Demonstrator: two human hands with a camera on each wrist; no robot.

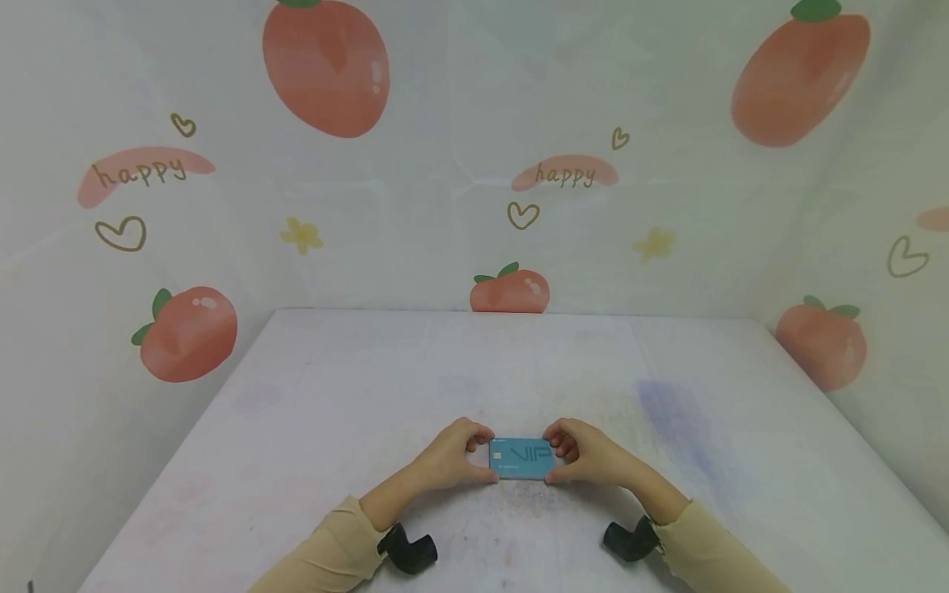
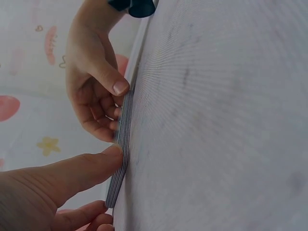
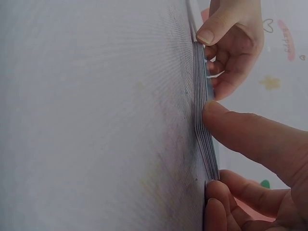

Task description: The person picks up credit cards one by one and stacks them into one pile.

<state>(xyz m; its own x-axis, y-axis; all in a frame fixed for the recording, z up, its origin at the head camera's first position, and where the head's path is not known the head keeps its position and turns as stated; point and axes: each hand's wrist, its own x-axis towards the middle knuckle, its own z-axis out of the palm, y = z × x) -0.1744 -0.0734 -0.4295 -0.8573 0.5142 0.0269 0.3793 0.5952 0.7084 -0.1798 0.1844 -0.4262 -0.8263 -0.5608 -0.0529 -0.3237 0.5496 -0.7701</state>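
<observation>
A neat stack of plastic cards (image 1: 521,463) lies flat at the table, a blue one marked "VIP" with a chip square on top. At its left end, my left hand (image 1: 454,458) pinches the stack, thumb on the near corner and fingers on the far one. My right hand (image 1: 591,455) grips the right end the same way. Seen edge-on in the left wrist view, the card stack (image 2: 125,118) shows several thin layers lined up evenly. The right wrist view shows the same layered edge of the stack (image 3: 198,91) between both thumbs.
A white table (image 1: 356,362) with faint stains spreads around the hands, a purple smudge (image 1: 678,420) to the right. Behind it hangs a white curtain (image 1: 445,107) printed with fruit and hearts. Black wrist mounts (image 1: 409,550) sit at both tan sleeves.
</observation>
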